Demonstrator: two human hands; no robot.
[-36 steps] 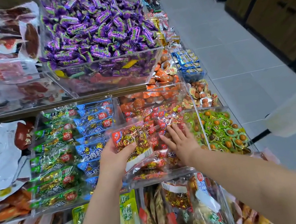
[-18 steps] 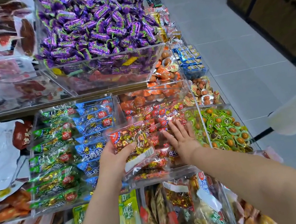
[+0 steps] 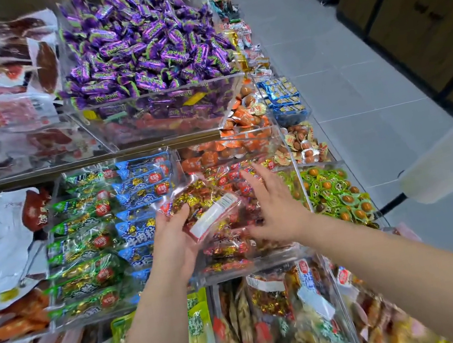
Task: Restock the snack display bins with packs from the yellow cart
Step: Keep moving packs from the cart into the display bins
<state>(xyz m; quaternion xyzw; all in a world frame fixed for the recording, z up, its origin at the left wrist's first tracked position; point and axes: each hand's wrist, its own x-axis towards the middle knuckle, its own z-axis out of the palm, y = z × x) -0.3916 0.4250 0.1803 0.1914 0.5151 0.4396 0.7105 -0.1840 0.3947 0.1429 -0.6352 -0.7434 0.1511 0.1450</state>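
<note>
Grey tiled floor [image 3: 356,97] leaves an open aisle to the right of the tiered display shelf, whose lowest packs are cut off at the bottom edge. The left hand [image 3: 170,239] grasps a clear red-and-gold snack pack [image 3: 204,207], its white label too blurred to read, tilted just above the clear acrylic bin [image 3: 252,268] of red packs. The right hand [image 3: 275,208] is released, fingers spread over that bin, hiding some packs.

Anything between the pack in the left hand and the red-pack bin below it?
Only the right hand, spread open over the packs in the bin, beside the held pack. No lid or other barrier shows.
</note>
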